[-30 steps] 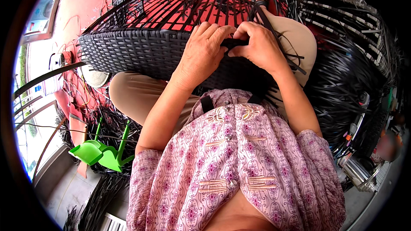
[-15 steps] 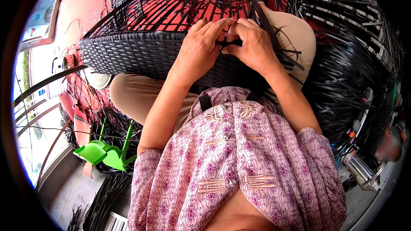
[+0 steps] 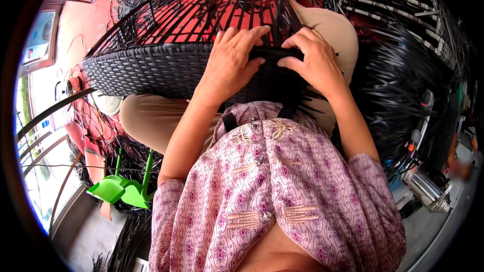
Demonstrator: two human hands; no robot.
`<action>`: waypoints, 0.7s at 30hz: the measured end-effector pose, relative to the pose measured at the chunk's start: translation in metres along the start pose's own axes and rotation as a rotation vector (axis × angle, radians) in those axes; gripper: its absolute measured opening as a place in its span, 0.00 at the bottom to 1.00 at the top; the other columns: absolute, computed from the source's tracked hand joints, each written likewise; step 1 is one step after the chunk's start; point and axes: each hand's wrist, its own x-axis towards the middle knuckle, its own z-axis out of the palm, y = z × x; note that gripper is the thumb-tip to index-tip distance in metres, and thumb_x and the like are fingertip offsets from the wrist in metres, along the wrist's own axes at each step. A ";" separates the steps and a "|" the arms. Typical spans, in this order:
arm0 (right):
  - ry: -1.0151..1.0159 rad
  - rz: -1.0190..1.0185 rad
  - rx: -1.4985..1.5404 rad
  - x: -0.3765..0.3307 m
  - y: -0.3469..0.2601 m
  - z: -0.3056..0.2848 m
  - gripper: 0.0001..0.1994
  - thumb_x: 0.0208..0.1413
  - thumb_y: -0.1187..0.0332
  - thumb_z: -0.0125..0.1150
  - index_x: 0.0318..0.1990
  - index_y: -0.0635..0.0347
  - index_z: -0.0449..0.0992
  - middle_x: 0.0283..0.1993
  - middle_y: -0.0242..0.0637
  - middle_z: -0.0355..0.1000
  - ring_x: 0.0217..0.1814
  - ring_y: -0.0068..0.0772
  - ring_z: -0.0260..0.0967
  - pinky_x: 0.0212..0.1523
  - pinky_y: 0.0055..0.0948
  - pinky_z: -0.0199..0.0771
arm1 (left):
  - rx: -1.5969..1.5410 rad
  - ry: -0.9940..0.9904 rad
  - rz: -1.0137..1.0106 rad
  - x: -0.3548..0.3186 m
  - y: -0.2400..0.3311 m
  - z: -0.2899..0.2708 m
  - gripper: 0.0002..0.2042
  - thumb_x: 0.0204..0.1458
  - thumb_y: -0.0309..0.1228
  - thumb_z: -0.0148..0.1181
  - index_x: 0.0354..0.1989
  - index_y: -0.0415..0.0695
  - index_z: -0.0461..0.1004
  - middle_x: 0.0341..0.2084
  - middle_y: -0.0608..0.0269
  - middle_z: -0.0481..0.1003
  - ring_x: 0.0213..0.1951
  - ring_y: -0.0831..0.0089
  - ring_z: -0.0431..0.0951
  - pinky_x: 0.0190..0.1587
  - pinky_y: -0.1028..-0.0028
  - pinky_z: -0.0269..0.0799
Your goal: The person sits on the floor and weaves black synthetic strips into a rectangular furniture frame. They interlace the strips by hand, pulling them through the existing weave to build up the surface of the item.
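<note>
Across my lap lies a black woven wicker panel (image 3: 146,68). Its near band is tightly woven, and bare black ribs spread away from it. My left hand (image 3: 229,63) is at the band's upper edge, its index finger stretched above the edge and its thumb below, apart. My right hand (image 3: 317,60) is close beside it, thumb and index finger likewise spread at the edge. Neither hand shows a clear grip, though the right hand's outer fingers are partly hidden. A dark flat strip (image 3: 286,12) runs from beyond the ribs toward the right hand.
Loose black strips (image 3: 398,85) are heaped at my right, below a ribbed frame piece (image 3: 388,0). A shiny metal pot (image 3: 426,186) stands at lower right. Green dustpan-like scoops (image 3: 113,187) lie at lower left. Cut strips litter the red floor (image 3: 96,17).
My hands have drawn apart; fingers that met at the woven edge are now spread, with a gap between the two thumbs. The whole view has shifted slightly.
</note>
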 end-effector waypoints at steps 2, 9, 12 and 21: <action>-0.050 0.043 0.053 0.006 0.000 -0.004 0.17 0.40 0.63 0.80 0.36 0.59 0.81 0.38 0.37 0.75 0.48 0.44 0.73 0.53 0.41 0.71 | -0.020 -0.009 0.015 0.006 0.007 0.007 0.33 0.42 0.22 0.70 0.62 0.48 0.71 0.39 0.63 0.77 0.44 0.59 0.73 0.52 0.61 0.68; -0.134 0.147 0.286 0.017 0.010 -0.001 0.17 0.36 0.65 0.80 0.33 0.62 0.79 0.36 0.39 0.75 0.42 0.45 0.75 0.50 0.39 0.72 | -0.053 -0.048 0.023 0.016 0.012 0.015 0.32 0.42 0.19 0.67 0.62 0.46 0.71 0.39 0.61 0.77 0.46 0.57 0.74 0.54 0.61 0.70; -0.085 0.106 0.224 0.013 0.008 0.002 0.17 0.36 0.66 0.80 0.32 0.60 0.77 0.35 0.37 0.74 0.43 0.43 0.74 0.48 0.39 0.72 | -0.067 -0.045 0.037 0.017 0.013 0.021 0.31 0.42 0.16 0.64 0.60 0.46 0.71 0.38 0.60 0.76 0.45 0.56 0.74 0.53 0.60 0.70; 0.194 -0.061 0.084 -0.014 0.014 0.009 0.12 0.49 0.65 0.75 0.37 0.57 0.78 0.38 0.38 0.74 0.46 0.45 0.73 0.49 0.42 0.72 | -0.134 -0.050 0.061 0.018 0.010 0.024 0.29 0.40 0.14 0.61 0.56 0.44 0.72 0.37 0.57 0.74 0.44 0.54 0.73 0.51 0.59 0.71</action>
